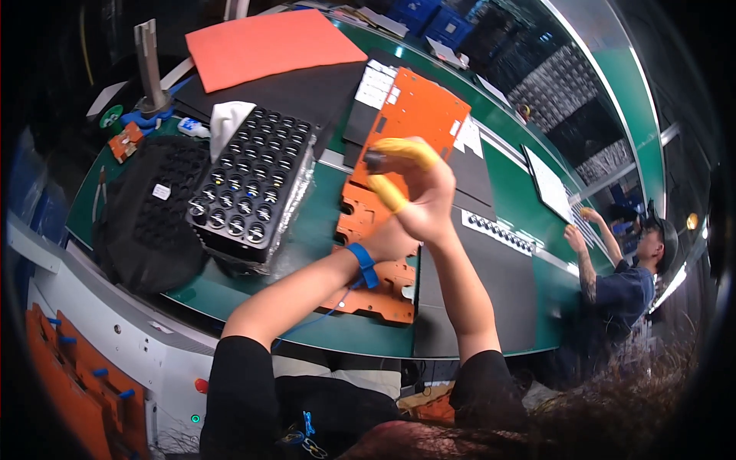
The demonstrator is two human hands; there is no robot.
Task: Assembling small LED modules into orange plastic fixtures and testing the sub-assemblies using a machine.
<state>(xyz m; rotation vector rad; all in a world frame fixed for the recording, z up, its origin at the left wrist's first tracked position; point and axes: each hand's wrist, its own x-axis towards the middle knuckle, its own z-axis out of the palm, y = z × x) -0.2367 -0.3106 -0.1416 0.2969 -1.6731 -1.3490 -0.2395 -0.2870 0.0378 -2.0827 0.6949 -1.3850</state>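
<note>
One person's left hand (392, 239) and right hand (431, 198) show, with two yellow finger covers (389, 193) and one small dark piece (374, 162). On one green bench (322, 211) there are one glossy black rack (285, 201) (its round cells are too crowded to total safely), one dark cupped tray (146, 218), one salmon foam sheet (272, 47), one white cloth (228, 126), one white bottle (193, 129) and one metal post (149, 65). One blue wristband (363, 265), at least two blue bins (448, 27), at least four blue pegs (100, 372) and one co-worker (622, 295) complete the count.
</note>
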